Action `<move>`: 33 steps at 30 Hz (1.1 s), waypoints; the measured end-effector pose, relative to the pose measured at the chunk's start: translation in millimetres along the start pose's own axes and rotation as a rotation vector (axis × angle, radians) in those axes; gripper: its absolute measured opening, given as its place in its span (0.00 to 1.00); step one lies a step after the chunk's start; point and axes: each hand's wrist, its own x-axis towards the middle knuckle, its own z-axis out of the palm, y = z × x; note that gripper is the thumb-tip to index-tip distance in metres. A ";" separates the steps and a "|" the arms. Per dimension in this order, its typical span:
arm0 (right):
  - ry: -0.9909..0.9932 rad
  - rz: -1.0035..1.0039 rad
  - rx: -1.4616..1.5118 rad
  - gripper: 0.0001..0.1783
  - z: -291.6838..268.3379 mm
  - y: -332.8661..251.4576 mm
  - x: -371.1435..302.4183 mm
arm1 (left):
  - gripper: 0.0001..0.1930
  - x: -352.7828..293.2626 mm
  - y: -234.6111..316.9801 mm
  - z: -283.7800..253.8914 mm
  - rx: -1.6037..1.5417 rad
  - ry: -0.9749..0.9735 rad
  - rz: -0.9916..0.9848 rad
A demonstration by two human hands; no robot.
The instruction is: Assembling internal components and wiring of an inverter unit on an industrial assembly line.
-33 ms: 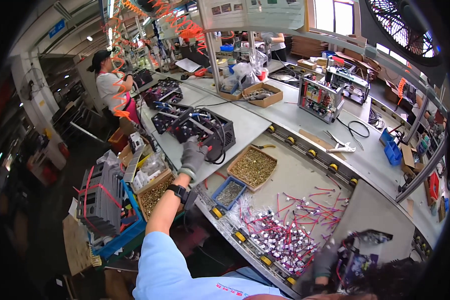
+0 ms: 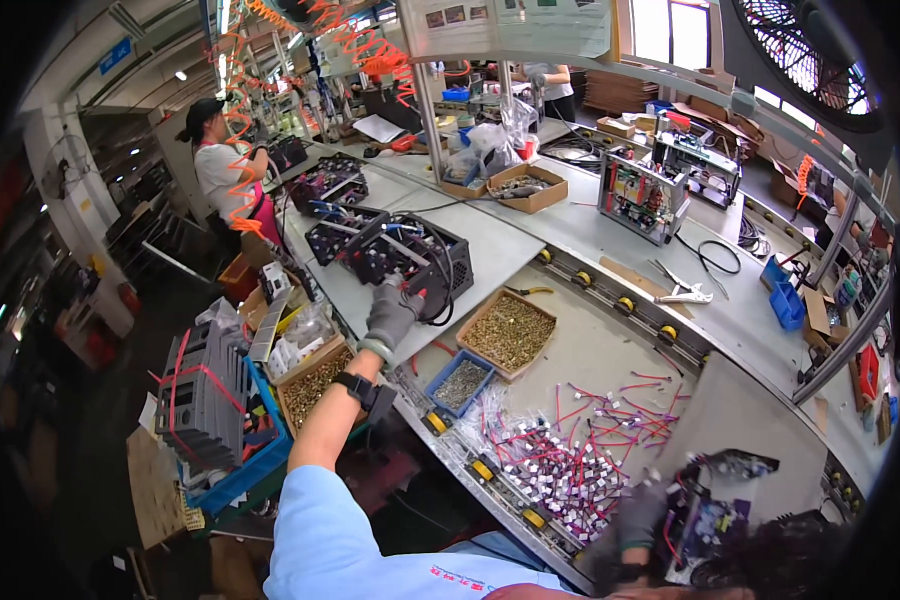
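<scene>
My left hand (image 2: pixel 394 315), in a grey glove, reaches forward to the near end of a black machine housing (image 2: pixel 455 268) on the grey table. Its fingers are curled against the housing's edge, beside a red-tipped part and a looped black cable (image 2: pixel 440 262). My right hand (image 2: pixel 640 515), also gloved, is smeared by motion at the lower right, beside a dark part-built unit (image 2: pixel 708 510) with purple and red wires. Its fingers cannot be made out. Between my hands lies a heap of short red and purple wire leads (image 2: pixel 570 470) with white connectors.
A carton of brass-coloured fittings (image 2: pixel 510 333) and a blue tray of small metal parts (image 2: pixel 460 384) stand near my left forearm. Roller rails (image 2: pixel 580 280) cross the bench. Locking pliers (image 2: pixel 685 290) and an open-sided machine (image 2: pixel 638 195) are beyond. A co-worker (image 2: pixel 225 165) stands at far left.
My right hand has shifted slightly up beside the wired unit, still blurred. The left hand stays at the housing, its fingers barely moved.
</scene>
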 end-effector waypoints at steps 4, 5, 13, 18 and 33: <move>0.003 -0.193 0.500 0.28 -15.6 -112.5 -26.4 | 0.28 -79.6 72.4 -29.5 -0.044 -0.463 -0.104; -0.033 -0.240 0.627 0.28 -18.8 -136.4 -37.4 | 0.28 -101.0 59.3 -28.9 -0.002 -0.522 -0.005; -0.368 -0.553 0.595 0.21 -17.6 -108.4 -84.0 | 0.27 -262.1 60.2 19.1 0.179 -0.896 0.306; -0.166 -0.352 0.752 0.17 -26.6 -47.5 -108.0 | 0.27 -294.9 96.1 42.1 0.436 -0.806 0.217; 0.599 0.408 0.587 0.26 -22.9 5.2 -209.7 | 0.22 -90.7 85.9 180.9 -0.866 -1.006 0.094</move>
